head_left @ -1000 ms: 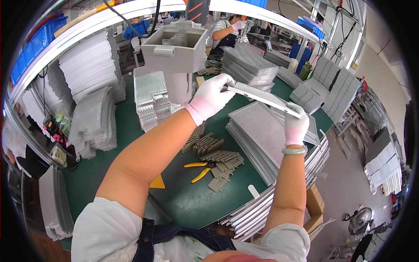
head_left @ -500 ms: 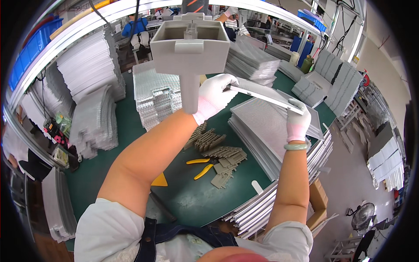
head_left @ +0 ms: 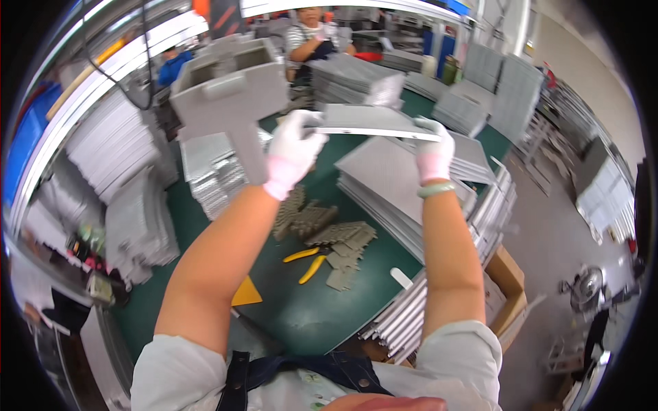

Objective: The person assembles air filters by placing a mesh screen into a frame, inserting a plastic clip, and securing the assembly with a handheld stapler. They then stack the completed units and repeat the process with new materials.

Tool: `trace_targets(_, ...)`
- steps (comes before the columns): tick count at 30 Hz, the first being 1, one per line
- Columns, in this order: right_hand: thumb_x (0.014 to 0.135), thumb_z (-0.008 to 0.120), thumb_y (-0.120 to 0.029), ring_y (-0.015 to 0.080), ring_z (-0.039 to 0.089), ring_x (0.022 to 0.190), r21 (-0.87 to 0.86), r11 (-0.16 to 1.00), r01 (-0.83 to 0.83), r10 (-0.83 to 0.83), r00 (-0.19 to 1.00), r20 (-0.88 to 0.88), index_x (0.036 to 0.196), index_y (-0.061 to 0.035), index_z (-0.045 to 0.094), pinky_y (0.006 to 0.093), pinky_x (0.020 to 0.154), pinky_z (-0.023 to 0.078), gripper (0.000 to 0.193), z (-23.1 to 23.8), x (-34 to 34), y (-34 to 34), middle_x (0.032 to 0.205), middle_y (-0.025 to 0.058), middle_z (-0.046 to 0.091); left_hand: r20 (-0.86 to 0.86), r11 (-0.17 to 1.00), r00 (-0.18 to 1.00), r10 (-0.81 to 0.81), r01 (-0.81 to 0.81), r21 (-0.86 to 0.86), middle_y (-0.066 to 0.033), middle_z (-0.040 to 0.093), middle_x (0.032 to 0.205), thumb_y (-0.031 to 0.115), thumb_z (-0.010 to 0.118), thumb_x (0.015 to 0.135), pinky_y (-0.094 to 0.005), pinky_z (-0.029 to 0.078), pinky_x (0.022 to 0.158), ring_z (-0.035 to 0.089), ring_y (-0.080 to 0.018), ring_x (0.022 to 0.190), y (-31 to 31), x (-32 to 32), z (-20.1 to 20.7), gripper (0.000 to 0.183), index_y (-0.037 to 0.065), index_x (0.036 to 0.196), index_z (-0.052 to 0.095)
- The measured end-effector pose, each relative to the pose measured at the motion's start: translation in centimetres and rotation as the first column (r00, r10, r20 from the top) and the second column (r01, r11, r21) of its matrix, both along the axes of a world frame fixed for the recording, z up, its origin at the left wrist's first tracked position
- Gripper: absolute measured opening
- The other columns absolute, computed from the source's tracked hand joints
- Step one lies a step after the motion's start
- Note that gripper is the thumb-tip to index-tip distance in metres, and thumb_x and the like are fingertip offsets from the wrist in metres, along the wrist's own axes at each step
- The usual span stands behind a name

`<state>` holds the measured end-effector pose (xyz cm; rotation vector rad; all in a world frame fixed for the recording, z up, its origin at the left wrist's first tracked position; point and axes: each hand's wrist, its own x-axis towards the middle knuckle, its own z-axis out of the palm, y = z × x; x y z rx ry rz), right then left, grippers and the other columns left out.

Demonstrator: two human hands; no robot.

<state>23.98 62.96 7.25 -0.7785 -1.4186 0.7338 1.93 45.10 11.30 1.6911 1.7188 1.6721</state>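
Note:
A flat grey panel with a white edge strip (head_left: pixel 373 123) is held up in front of me, above the bench. My left hand (head_left: pixel 293 147), in a white glove with a pink cuff, is closed on its left end. At its right end my right hand (head_left: pixel 436 149), gloved alike, grips the corner. Below and behind the panel lies a stack of grey mesh-like panels (head_left: pixel 384 175). Nearer to me, grey plastic pieces (head_left: pixel 346 246) lie in a loose heap beside yellow-handled pliers (head_left: pixel 312 267). A yellow flat triangular piece (head_left: pixel 247 293) shows by my left forearm.
A grey box-shaped fixture (head_left: pixel 229 92) stands up close to my left hand. Silvery panels (head_left: pixel 212 171) and tall pale stacks (head_left: pixel 116 144) fill the left. White strips (head_left: pixel 397 318) and an open carton (head_left: pixel 506 288) are at the right edge. Across the bench stands a person (head_left: pixel 312 41).
Both hands have shifted left in the picture with the panel, which now lies more level. The view itself has turned, and the fixture appears farther left and tilted.

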Motion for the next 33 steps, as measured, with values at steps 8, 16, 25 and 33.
trace_targets(8,0.083,0.062,0.006,0.0206,0.065,0.105,0.082,0.996,-0.025,0.032,0.996,-0.088,0.096,0.0009,0.072,0.0293,0.096,0.047,0.017,-3.0,-0.5,0.6,0.110,0.0146,0.070,0.949,0.854,0.115,-0.294,0.478,0.207,-0.0151,0.062,0.096,0.024,0.049,0.102,-0.0347,0.060,0.071,0.064,-0.0243,0.082,-0.9,-0.5,-2.7,0.021,0.003,0.101,0.054)
trace_targets(16,0.079,0.058,0.003,0.0337,0.063,0.095,0.561,0.677,0.476,-0.705,0.639,0.308,0.115,-0.0078,0.067,0.0411,0.088,0.050,0.038,0.0,5.3,-3.4,0.097,0.0171,0.066,0.973,0.937,0.209,-0.102,0.349,0.023,-0.0076,0.055,0.083,0.015,0.056,0.098,-0.0263,0.050,0.048,0.060,-0.0179,0.065,-0.1,0.5,-4.2,0.012,0.003,0.097,0.051)
trace_targets(25,0.073,0.064,-0.010,0.0307,0.062,0.084,0.512,0.773,-0.373,-0.106,0.721,0.685,0.078,-0.0212,0.076,0.0424,0.075,0.049,0.017,4.4,-4.4,-9.4,0.082,0.0074,0.063,0.979,0.958,0.206,-0.004,0.280,-0.055,-0.0019,0.058,0.077,0.017,0.062,0.095,-0.0233,0.040,0.045,0.056,-0.0132,0.063,1.0,2.8,-5.1,0.009,0.009,0.094,0.058)
trace_targets(33,0.076,0.062,-0.011,0.0307,0.064,0.082,0.466,0.748,-0.473,-0.103,0.610,0.785,0.076,-0.0223,0.076,0.0440,0.073,0.050,0.018,4.7,-5.7,-9.2,0.081,0.0082,0.066,0.956,0.964,0.293,0.032,0.245,-0.108,-0.0008,0.057,0.077,0.019,0.059,0.096,-0.0245,0.040,0.047,0.051,-0.0113,0.060,0.2,2.9,-4.4,0.010,0.009,0.095,0.058)
